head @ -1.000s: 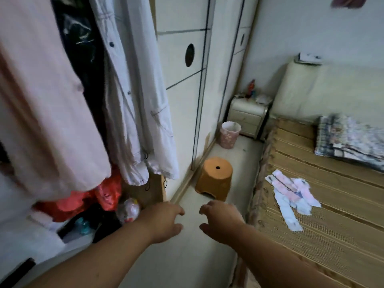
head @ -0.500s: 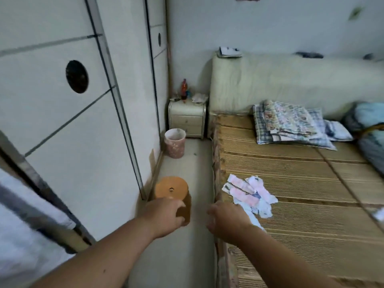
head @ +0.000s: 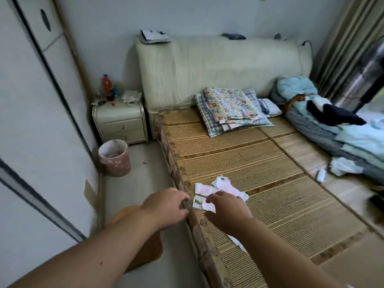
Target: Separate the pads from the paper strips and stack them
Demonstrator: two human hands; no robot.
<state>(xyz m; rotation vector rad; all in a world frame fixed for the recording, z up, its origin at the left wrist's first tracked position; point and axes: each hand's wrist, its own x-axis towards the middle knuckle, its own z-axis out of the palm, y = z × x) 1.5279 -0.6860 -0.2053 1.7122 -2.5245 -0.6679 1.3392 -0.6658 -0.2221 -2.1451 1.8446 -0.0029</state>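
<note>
Pink-and-white pads and paper strips [head: 220, 185] on woven bamboo bed mat [head: 270, 163], newly within reach: right hand [head: 227, 213] over pile, grip unclear; left hand [head: 166, 206] empty, loosely curled. Separating unstarted.

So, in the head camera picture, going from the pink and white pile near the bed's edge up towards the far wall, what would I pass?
Pile of pads and paper strips → bare stretch of bamboo mat → folded patterned blankets → cream padded headboard → loose papers on the headboard's top.

pink-white pads [head: 220, 189], loose heap, mat edge [head: 259, 163]
</note>
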